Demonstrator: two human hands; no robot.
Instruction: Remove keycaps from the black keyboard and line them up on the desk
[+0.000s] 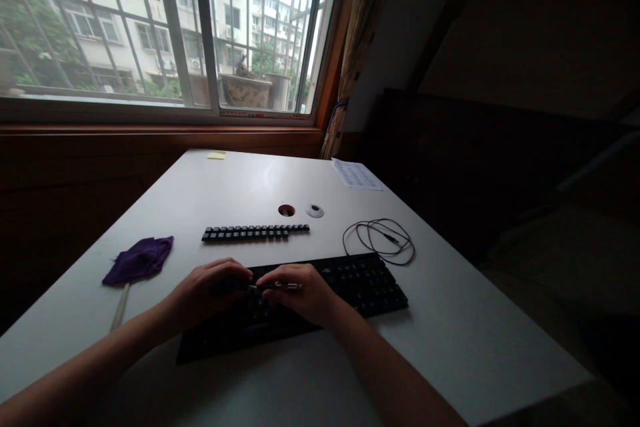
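A black keyboard (363,287) lies at a slant on the white table, partly covered by both hands. My left hand (207,287) is curled over its left part, its fingers bent around something dark that I cannot make out. Beside it, my right hand (303,290) pinches a thin metal tool (293,286) with a ridged end, its tip pointing left toward my left fingers. Behind the keyboard, black keycaps (245,234) are lined up in two rows.
On the white table (450,320), a purple cloth (140,260) lies left over a pale flat stick (120,307). A coiled black cable (385,240) is at right. Farther back are a round hole (287,211), its cover (315,211), a printed sheet (357,175) and a yellow note (217,155).
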